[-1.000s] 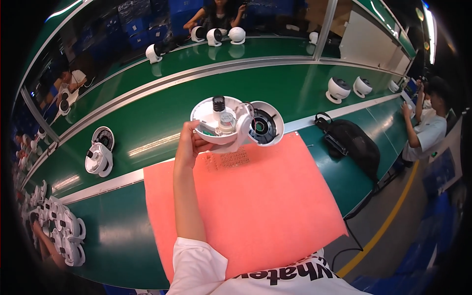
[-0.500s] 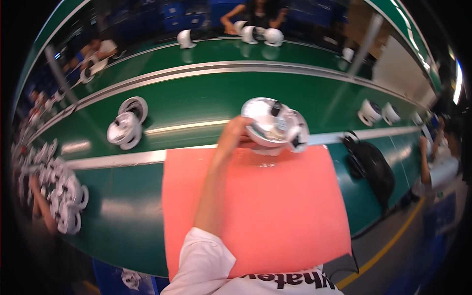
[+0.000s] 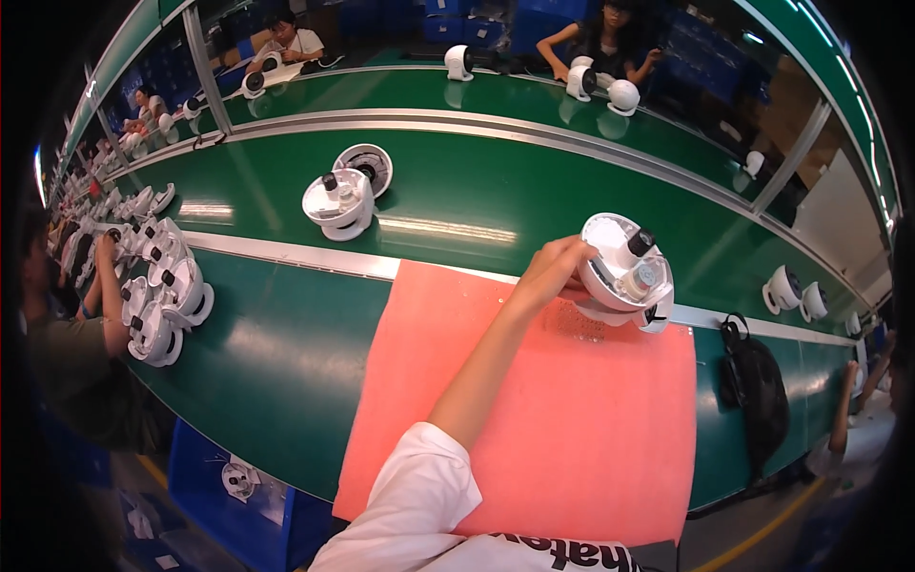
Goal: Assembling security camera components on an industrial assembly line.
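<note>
At the far right part of the pink mat point(image 3: 534, 410), my left hand point(image 3: 558, 272) grips the left rim of a white camera housing point(image 3: 610, 286). The housing is bowl-shaped and faces up. Inside it are a black lens cylinder and a clear round part. A white base with a dark opening shows at its lower right; whether it rests on the mat is hard to tell. Under the housing lies a small patch of tiny pieces or printing point(image 3: 575, 324), too fine to make out. My right hand is not in view.
Beyond the mat, a similar open housing point(image 3: 338, 205) leans by a round cover point(image 3: 369, 170) on the green belt point(image 3: 457, 181). Several housings point(image 3: 167, 286) crowd the left beside a co-worker. A black bag point(image 3: 758, 381) lies right; a blue bin point(image 3: 224, 496) stands below left.
My view has swung left, so the belt, mat and housings sit further right in the picture. My left hand keeps its hold on the camera housing, now nearer the mat's right corner.
</note>
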{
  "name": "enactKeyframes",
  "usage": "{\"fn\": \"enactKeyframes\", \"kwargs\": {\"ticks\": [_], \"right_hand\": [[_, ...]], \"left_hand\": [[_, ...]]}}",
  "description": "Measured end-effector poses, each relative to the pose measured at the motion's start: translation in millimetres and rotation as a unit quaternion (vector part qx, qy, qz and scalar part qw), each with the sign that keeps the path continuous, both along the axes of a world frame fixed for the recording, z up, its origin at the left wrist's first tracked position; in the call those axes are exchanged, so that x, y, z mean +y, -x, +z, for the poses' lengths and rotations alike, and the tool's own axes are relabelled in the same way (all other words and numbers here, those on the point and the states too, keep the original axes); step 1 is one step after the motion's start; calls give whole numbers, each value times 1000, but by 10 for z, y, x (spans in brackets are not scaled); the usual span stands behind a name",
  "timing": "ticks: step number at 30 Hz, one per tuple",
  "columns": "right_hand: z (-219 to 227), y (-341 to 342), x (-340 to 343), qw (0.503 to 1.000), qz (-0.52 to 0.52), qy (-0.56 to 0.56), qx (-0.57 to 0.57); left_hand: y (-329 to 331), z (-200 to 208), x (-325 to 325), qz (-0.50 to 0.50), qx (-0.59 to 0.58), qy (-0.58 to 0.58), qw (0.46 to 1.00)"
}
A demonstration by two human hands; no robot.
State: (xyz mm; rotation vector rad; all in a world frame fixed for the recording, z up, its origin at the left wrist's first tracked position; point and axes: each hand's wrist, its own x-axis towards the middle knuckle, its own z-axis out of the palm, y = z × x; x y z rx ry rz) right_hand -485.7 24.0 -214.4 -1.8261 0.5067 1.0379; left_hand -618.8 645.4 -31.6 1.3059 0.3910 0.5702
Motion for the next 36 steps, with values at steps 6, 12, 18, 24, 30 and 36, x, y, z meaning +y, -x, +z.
{"fn": "enactKeyframes", "kwargs": {"ticks": [6,12,18,24,30,36], "right_hand": [[-160,-28,209,999,30,-3,25],[-273,217,154,999,14,-1,43],[-220,531,-212,998,-35,16,53],[-309,769,-369,995,-63,21,71],[-406,718,-433,994,-61,22,88],[-600,949,-573,990,-71,24,119]], "left_hand": [[-12,10,-52,-2,-5,4,1000],[43,4,-36,-9,-2,-9,1000],[75,-14,-4,8,11,-1,1000],[119,-91,136,30,22,29,999],[100,-98,72,34,29,-23,999],[178,-27,24,68,-4,-4,998]]}}
